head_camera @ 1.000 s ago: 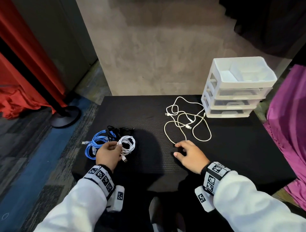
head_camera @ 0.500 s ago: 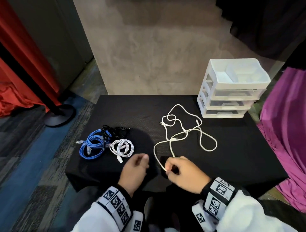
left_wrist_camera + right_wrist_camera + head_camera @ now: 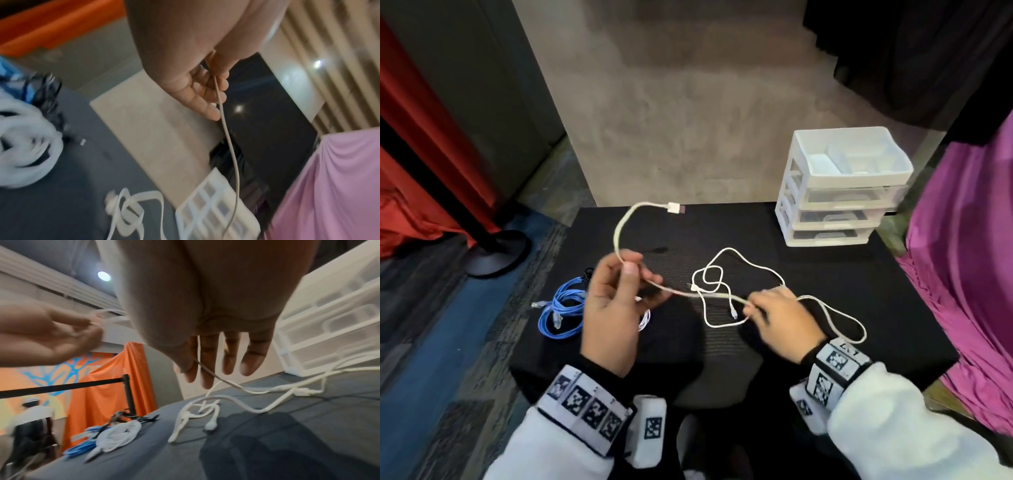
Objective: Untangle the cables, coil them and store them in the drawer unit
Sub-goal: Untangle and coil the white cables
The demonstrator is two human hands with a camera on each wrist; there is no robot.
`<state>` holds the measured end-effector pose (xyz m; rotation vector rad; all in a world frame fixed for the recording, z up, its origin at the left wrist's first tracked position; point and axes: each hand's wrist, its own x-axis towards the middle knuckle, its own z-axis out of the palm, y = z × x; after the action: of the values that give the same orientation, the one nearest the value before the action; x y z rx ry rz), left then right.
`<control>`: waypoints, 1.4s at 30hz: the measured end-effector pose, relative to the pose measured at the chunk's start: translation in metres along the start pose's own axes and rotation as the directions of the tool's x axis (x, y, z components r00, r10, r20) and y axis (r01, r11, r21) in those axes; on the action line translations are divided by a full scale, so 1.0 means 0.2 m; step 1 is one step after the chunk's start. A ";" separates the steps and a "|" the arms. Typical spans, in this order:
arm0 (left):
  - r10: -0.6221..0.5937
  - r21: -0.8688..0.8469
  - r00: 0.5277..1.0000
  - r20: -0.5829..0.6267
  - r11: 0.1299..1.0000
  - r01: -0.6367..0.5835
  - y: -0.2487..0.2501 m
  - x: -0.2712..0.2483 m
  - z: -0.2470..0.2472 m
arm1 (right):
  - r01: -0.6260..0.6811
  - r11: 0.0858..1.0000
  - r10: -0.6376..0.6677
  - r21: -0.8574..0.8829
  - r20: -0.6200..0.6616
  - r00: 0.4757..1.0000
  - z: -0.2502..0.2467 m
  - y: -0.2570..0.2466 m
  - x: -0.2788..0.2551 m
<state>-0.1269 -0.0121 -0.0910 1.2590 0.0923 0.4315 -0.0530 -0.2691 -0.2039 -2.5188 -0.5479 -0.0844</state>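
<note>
A long white USB cable lies partly tangled on the black table. My left hand is raised above the table and pinches the cable near its USB plug, which arcs up in the air. My right hand pinches the same cable farther along, between thumb and forefinger, other fingers straight. A stretch of cable runs taut between both hands. A coiled blue cable, a coiled white cable and a black cable lie at the table's left. The white drawer unit stands at the back right, drawers closed.
A stanchion base and red cloth stand off the table's left. Purple cloth hangs along the right edge. A person in white stands far behind on the left. A grey wall panel rises behind the table.
My left hand left the coiled cables, came right and took the white cable's plug end, lifting it. My right hand picked the cable off the table and drew it toward me.
</note>
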 end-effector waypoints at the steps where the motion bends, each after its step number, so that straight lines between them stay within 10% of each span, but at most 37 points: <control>1: 0.022 -0.007 1.000 -0.006 1.000 -0.022 0.05 0.03 -0.03 | -0.051 0.999 0.051 -0.013 -0.007 0.999 -0.03 0.05 0.03; 10: 0.009 0.329 1.000 0.015 0.944 -0.014 0.04 0.02 -0.19 | -0.157 0.981 0.182 0.118 -0.244 0.953 -0.49 0.05 0.04; 18: 0.237 0.830 0.924 0.300 0.413 -0.375 -0.02 0.03 -0.24 | -0.155 0.928 0.298 0.339 -0.428 0.853 -0.96 0.01 -0.09; 25: 0.014 0.631 0.963 0.270 0.752 -0.188 -0.01 -0.02 -0.09 | -0.189 0.969 0.184 -0.158 -0.046 0.982 -0.83 -0.02 -0.18; 30: -0.133 0.498 0.885 0.446 0.859 -0.122 -0.01 -0.15 0.10 | 0.110 0.956 -0.126 0.272 0.040 0.991 -0.52 -0.45 -0.28; 37: -0.342 0.441 0.834 0.433 0.887 0.135 -0.01 -0.16 0.08 | -0.136 0.695 0.198 0.706 -0.006 0.980 -0.46 -0.47 -0.17; 42: -0.456 0.001 0.753 0.474 0.856 0.517 0.08 -0.20 0.10 | -0.211 0.755 0.232 0.621 0.048 0.971 -0.37 -0.32 -0.14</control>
<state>-0.1612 -0.0414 -0.0769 1.1232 -0.0130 -0.3230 -0.0999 -0.2694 -0.1140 -1.8988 -0.2014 0.1304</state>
